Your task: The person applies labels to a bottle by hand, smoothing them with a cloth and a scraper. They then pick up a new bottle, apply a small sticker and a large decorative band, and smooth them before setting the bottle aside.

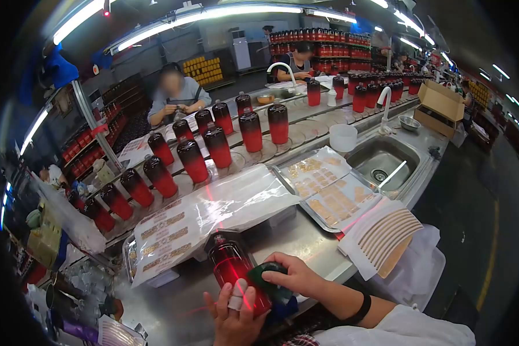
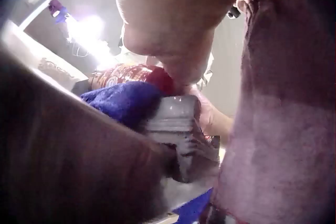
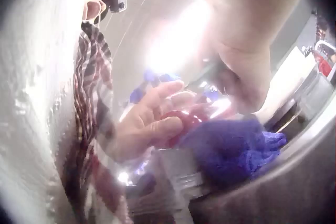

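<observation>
A glossy bottle [image 1: 230, 259], dark at the neck and red below, lies tilted near the bench's front edge, its neck pointing away. The left hand [image 1: 236, 314], with white wrap on a finger, holds its lower end; in the right wrist view this hand [image 3: 149, 124] has its thumb on the red surface. The right hand [image 1: 297, 275] grips a dark green object [image 1: 270, 277] against the bottle's right side. A blue cloth [image 3: 231, 148] lies beside the bottle in the right wrist view, and the cloth [image 2: 123, 100] shows in the left wrist view too.
Behind the bottle, a tray holds sheets of decals [image 1: 213, 202]. A second tray [image 1: 328, 190] with gold pieces stands to its right, near a stack of curved strips [image 1: 386, 239] and a sink [image 1: 386, 161]. Several red-black bottles [image 1: 193, 161] line the bench; two people sit beyond.
</observation>
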A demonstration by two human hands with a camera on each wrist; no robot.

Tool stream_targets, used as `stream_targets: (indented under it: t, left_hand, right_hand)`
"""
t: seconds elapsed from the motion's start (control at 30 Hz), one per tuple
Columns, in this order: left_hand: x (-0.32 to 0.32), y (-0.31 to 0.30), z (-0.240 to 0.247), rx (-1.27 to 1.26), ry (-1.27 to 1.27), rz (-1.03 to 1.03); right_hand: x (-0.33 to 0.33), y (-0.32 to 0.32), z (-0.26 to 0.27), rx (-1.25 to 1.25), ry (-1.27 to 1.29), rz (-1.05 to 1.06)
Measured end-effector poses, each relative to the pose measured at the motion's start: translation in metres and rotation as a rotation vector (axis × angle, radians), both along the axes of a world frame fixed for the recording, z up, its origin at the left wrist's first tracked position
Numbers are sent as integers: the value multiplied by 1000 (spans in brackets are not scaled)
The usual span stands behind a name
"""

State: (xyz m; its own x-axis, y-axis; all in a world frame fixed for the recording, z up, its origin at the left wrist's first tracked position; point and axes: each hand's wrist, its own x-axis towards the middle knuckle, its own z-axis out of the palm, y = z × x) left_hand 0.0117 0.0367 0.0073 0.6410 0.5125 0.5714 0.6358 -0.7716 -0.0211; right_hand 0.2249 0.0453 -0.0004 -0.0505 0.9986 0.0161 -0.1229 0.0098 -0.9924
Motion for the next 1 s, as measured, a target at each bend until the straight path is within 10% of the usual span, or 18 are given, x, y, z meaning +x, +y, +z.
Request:
stream_targets:
  t: [0.2,0.33,0.47,0.57,0.67,0.77,0.9,1.0]
  left_hand:
    - [-7,-5,-11,-49,-68,88]
    - [-8,-3,-19,-106,-110,98]
    - [-10,-1,-23,-162,-164,104]
    - [-10,1,-31,-181,-188,116]
    - [-10,1,-33,-203,-162,112]
    - [-4,3,-19,-134,-197,79]
    - [-8,4,-29,-121,-195,75]
    - [-11,4,-30,-212,-222,64]
  right_hand:
    - [-2,5,3,139,-282,-213]
    - [-8,5,-4,139,-194,-3]
    - [0,6,-1,799,-750,-443]
    - [-11,-20,18,916,-638,-160]
    - [-7,-15,8,408,-317,2]
    - [1,2,-3,353,-479,-387]
    - [-9,2,-4,244,-224,-15]
    - [-1,6,-9,162,-268,-221]
